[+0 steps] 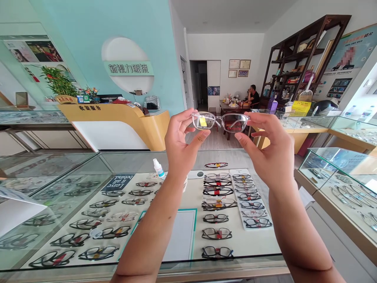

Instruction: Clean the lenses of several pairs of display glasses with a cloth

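I hold a pair of clear-framed glasses (220,121) up at eye level above a glass display counter (253,260). My left hand (183,143) pinches the left end of the frame between thumb and fingers. My right hand (268,147) pinches the right end the same way. A small yellow sticker sits on the left lens. Inside the counter below lie several rows of spectacle frames (217,207). A small white dropper bottle (158,168) stands on the counter glass beside my left wrist.
More glass showcases stand at left (44,177) and right (341,177). A yellow and white reception desk (118,125) is at the back left. A dark wooden shelf unit (297,59) stands at the back right. A person sits at a far table (252,96).
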The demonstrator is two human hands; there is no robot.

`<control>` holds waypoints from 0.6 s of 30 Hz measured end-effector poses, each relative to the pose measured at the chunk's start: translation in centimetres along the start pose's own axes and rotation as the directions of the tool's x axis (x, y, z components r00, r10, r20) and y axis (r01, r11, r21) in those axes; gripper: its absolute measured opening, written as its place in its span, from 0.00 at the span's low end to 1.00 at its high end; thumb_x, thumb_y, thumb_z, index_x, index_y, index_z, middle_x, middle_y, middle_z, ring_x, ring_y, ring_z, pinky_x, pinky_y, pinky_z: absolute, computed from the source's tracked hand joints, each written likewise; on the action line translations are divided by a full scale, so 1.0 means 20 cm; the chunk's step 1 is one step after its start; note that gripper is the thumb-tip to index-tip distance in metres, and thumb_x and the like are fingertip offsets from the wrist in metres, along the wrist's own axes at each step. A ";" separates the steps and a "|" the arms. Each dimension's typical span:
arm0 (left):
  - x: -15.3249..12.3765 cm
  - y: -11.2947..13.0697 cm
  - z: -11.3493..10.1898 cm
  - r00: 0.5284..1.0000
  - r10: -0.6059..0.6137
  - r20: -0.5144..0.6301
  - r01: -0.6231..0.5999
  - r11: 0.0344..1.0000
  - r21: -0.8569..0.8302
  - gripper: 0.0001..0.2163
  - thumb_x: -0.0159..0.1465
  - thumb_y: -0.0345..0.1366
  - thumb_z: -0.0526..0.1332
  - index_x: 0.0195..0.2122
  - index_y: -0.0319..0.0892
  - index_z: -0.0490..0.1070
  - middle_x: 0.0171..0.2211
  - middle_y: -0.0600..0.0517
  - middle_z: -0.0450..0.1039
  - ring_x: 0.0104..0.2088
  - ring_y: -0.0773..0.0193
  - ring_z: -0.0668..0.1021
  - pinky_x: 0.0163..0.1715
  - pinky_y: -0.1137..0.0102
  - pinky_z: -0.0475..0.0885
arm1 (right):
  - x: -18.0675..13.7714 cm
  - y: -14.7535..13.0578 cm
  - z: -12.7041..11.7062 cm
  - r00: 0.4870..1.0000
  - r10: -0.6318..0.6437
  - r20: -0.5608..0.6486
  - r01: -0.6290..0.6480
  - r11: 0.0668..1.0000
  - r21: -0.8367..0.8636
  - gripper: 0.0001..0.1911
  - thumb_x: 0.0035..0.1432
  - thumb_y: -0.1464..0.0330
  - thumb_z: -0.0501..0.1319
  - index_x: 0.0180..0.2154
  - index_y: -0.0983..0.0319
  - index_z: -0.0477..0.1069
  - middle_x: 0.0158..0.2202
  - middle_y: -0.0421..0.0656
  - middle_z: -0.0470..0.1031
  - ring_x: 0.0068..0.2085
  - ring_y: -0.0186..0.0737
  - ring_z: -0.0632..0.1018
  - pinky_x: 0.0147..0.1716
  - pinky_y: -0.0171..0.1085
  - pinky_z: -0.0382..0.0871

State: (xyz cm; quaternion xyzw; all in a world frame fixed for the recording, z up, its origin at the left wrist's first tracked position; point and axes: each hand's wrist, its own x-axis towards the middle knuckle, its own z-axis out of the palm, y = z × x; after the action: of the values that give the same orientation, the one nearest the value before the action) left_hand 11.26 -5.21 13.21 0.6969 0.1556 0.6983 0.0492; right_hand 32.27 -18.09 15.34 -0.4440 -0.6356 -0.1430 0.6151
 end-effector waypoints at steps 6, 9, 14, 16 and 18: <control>-0.01 0.00 0.00 0.999 -0.029 -0.021 0.029 1.000 0.007 0.29 0.71 0.58 0.76 0.69 0.58 0.73 0.66 0.42 0.82 0.67 0.44 0.85 0.51 0.57 0.86 | 0.00 0.00 0.00 1.000 0.007 0.002 -0.007 1.000 -0.018 0.20 0.72 0.60 0.70 0.63 0.49 0.78 0.58 0.47 0.88 0.59 0.56 0.89 0.49 0.54 0.90; -0.01 0.01 0.00 1.000 -0.021 -0.018 0.021 0.999 0.024 0.28 0.72 0.59 0.74 0.69 0.58 0.73 0.66 0.42 0.82 0.67 0.45 0.85 0.50 0.57 0.85 | 0.00 0.00 0.00 1.000 0.015 0.009 -0.015 1.000 -0.009 0.21 0.72 0.60 0.70 0.63 0.49 0.78 0.59 0.47 0.88 0.59 0.56 0.89 0.49 0.54 0.89; -0.02 0.06 0.01 0.998 0.006 -0.060 0.000 0.995 0.102 0.29 0.71 0.58 0.76 0.68 0.56 0.74 0.65 0.44 0.82 0.64 0.46 0.86 0.50 0.55 0.85 | 0.00 0.03 0.01 0.998 0.040 0.039 -0.040 0.999 -0.008 0.23 0.73 0.60 0.68 0.66 0.49 0.77 0.61 0.48 0.87 0.57 0.56 0.89 0.49 0.55 0.89; -0.02 0.09 0.01 0.996 0.031 -0.085 -0.020 0.991 0.129 0.28 0.71 0.57 0.77 0.67 0.56 0.75 0.63 0.44 0.82 0.62 0.47 0.85 0.51 0.55 0.84 | 0.00 0.05 0.01 0.998 0.052 0.045 -0.051 0.999 -0.016 0.23 0.73 0.59 0.68 0.66 0.50 0.76 0.61 0.48 0.87 0.57 0.56 0.89 0.49 0.56 0.89; -0.02 0.11 0.01 0.993 0.061 -0.101 -0.045 0.987 0.153 0.27 0.71 0.56 0.77 0.66 0.55 0.75 0.62 0.45 0.82 0.61 0.48 0.85 0.50 0.56 0.84 | 0.00 0.06 0.02 0.997 0.060 0.048 -0.059 0.998 -0.026 0.23 0.74 0.58 0.67 0.67 0.50 0.76 0.61 0.48 0.88 0.56 0.56 0.89 0.49 0.56 0.89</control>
State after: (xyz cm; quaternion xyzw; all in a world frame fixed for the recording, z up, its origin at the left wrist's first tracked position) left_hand 11.86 -7.48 13.39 0.6649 0.1918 0.7212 -0.0305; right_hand 32.91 -17.19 14.86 -0.4736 -0.6352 -0.1214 0.5978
